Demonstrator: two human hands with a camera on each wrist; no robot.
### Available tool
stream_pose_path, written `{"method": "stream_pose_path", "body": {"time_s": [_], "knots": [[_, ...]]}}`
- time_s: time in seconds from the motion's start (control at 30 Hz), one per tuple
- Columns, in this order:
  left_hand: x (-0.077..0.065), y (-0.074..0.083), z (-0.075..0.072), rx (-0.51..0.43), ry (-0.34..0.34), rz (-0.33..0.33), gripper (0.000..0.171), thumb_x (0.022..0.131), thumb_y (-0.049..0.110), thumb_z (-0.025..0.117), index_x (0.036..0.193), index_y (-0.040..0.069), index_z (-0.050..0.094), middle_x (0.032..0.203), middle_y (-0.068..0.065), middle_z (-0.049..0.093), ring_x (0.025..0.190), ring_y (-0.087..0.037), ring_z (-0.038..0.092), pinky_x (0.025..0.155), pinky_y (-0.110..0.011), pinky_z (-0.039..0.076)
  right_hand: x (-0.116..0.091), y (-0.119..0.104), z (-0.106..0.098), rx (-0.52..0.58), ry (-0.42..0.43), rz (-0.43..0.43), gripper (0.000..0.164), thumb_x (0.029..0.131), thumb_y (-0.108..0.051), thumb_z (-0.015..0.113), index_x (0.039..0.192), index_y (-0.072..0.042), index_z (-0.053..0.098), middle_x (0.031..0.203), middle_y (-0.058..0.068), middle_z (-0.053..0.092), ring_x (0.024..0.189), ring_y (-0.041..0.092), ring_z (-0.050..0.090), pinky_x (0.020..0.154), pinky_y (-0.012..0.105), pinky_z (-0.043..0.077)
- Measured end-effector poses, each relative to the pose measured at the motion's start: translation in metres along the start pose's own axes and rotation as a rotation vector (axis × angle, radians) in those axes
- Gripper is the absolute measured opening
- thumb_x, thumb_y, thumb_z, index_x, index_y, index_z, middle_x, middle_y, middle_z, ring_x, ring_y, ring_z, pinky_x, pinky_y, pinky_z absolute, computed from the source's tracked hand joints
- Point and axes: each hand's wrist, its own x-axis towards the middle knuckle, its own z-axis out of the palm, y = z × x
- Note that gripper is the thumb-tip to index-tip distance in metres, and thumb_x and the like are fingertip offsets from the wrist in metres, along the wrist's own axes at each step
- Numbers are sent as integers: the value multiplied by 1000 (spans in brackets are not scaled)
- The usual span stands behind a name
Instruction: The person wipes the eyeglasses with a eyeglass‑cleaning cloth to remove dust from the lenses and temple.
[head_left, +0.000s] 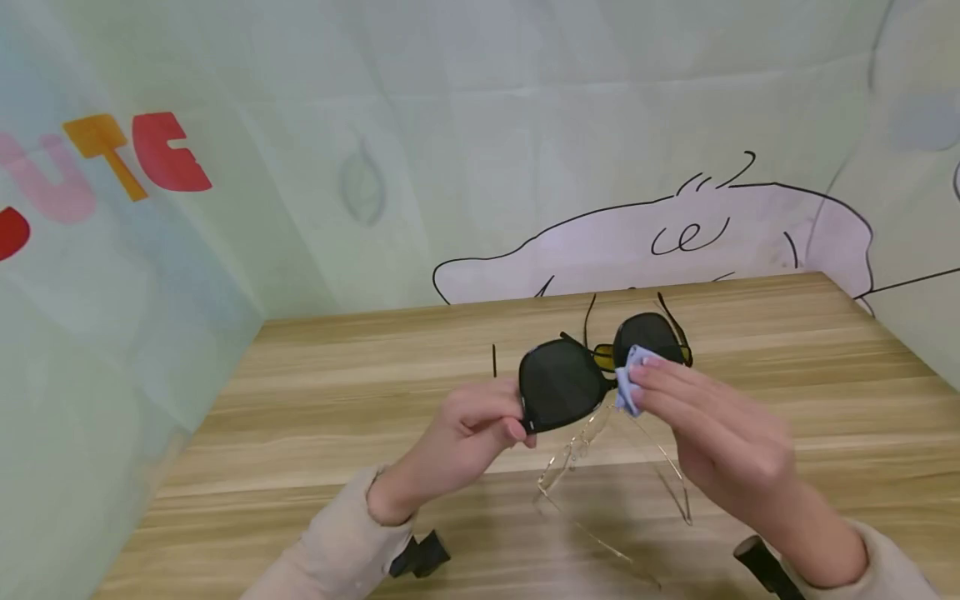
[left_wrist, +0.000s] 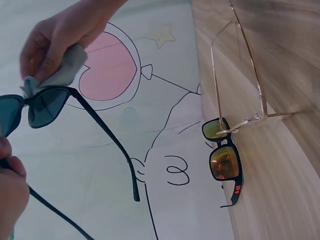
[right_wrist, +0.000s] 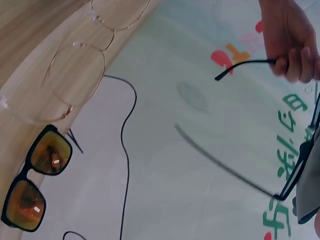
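Black sunglasses [head_left: 561,387] are being held above the table [head_left: 337,417], one end being pinched by the left hand [head_left: 467,427]; a cloth [head_left: 628,402] is being pinched by the right hand [head_left: 738,442] at a lens [head_left: 645,335]. Wiping is apparently being done; steady support is seemingly being called for next.

Gold-rimmed glasses [right_wrist: 104,50] stand on a wooden table [head_left: 315,400]; amber-lensed glasses [left_wrist: 224,159] lie beyond; printed backdrop [head_left: 480,167] behind.

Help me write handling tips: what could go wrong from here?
The left hand holds the dark sunglasses at one end, so pressure from the cloth in the right hand might bend them or twist them loose. If dropped, they could hit the table, or the gold-framed glasses or orange-lensed pair on it.
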Motion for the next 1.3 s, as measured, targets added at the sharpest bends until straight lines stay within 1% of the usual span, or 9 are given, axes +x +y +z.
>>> {"method": "stream_pose_path", "body": {"time_s": [0.17, 0.3, 0.43, 0.57, 0.73, 0.87, 1.03, 1.13, 1.3], "knots": [[0, 3, 0, -39, -25, 33, 34, 93, 28, 48, 75, 2, 59, 70, -10, 58, 71, -18, 52, 66, -30, 46, 0, 11, -8, -96, 13, 159, 21, 93, -11, 58, 82, 2, 70, 82, 14, 70, 76, 22, 68, 81, 18, 48], [1, 4, 1, -39, -49, 47, 32, 94, 26, 48, 76, 1, 59, 71, -10, 59, 72, -18, 52, 68, -31, 47, 5, 13, -6, -39, 10, 239, 25, 93, -17, 58, 84, 3, 70, 83, 15, 69, 77, 23, 68, 80, 17, 47], [1, 3, 2, 7, -30, 27, 34, 94, 27, 47, 76, 1, 60, 70, -8, 55, 70, -16, 50, 66, -29, 44, 10, 7, 4, 42, 3, 158, 21, 92, -9, 58, 80, 3, 70, 81, 16, 69, 79, 24, 68, 82, 24, 50], [0, 2, 1, 49, -12, 26, 35, 94, 29, 46, 75, 3, 60, 68, -6, 54, 67, -14, 48, 61, -26, 42, 5, -1, 5, 76, -18, 73, 19, 92, -5, 57, 80, 3, 70, 81, 15, 70, 82, 24, 68, 82, 26, 50], [-1, 3, -1, 12, -12, 35, 34, 94, 28, 47, 75, 3, 60, 69, -7, 56, 68, -15, 50, 63, -28, 44, -6, 0, -5, 90, -29, 43, 18, 92, -5, 57, 82, 4, 70, 83, 15, 70, 90, 21, 67, 85, 24, 48], [-2, 3, -2, -39, -19, 24, 34, 94, 28, 48, 75, 3, 59, 70, -9, 57, 71, -17, 51, 65, -30, 44, -10, 4, -13, 37, -28, 63, 18, 93, -6, 57, 82, 3, 69, 83, 15, 70, 90, 18, 67, 85, 22, 47], [-1, 1, -2, -44, -57, 46, 33, 94, 27, 49, 74, 3, 59, 67, -7, 57, 67, -17, 50, 62, -28, 43, -7, 10, -18, -40, -9, 143, 21, 93, -10, 58, 82, 3, 69, 82, 15, 69, 84, 18, 67, 84, 20, 47], [0, 0, 0, -37, -72, 68, 32, 94, 26, 49, 73, 3, 59, 66, -6, 56, 66, -17, 49, 61, -28, 43, -4, 11, -15, -41, -18, 176, 23, 94, -12, 57, 82, 3, 69, 83, 15, 69, 83, 19, 67, 84, 19, 47], [0, -1, 3, 9, -66, 82, 32, 95, 25, 49, 74, 3, 59, 66, -5, 55, 66, -15, 49, 61, -27, 42, 4, 6, -1, 12, -21, 132, 21, 93, -8, 57, 82, 3, 69, 82, 16, 69, 80, 23, 67, 84, 24, 49]]}}
